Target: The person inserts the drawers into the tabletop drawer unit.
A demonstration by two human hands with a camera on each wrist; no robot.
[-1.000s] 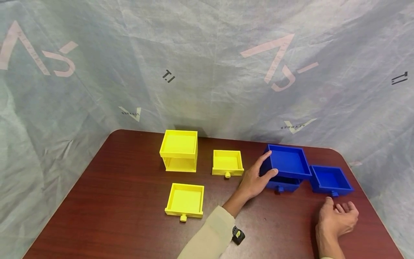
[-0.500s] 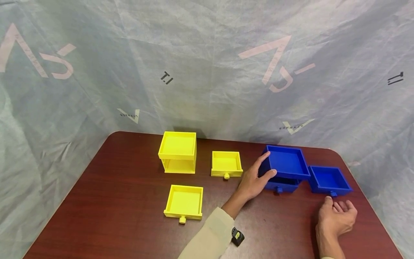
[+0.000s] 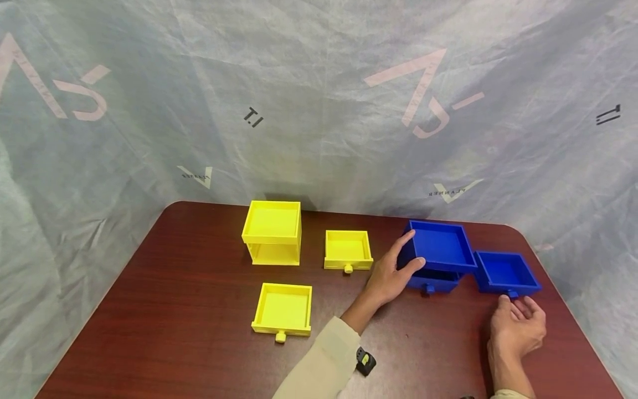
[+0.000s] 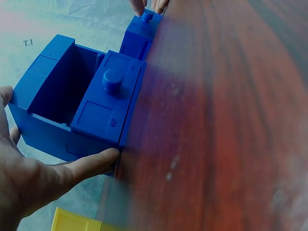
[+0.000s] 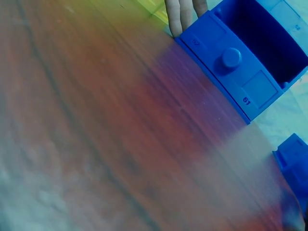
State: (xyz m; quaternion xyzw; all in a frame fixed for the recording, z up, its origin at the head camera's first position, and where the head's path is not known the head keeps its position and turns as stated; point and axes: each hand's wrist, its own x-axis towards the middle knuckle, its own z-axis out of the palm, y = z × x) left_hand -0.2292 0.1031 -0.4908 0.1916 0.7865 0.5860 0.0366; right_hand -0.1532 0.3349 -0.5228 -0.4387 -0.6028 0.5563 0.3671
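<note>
My left hand grips the left side of a blue drawer cabinet, thumb near the front. The cabinet's upper slot gapes; a lower drawer with a round knob sits in the slot below. To the right stands a separate blue drawer, its knob facing me. My right hand has its thumb and fingertips around that knob. In the right wrist view, fingers of the left hand show beside the cabinet, while the right hand is out of sight.
A yellow cabinet with a bare lower slot stands at the back left. One yellow drawer lies to its right, another yellow drawer in front. Grey printed sheeting hangs behind and beside the brown table.
My right hand has moved slightly forward, its fingertips coming closer together at the blue drawer's knob. The left hand keeps its hold on the cabinet; the head view has shifted a little.
</note>
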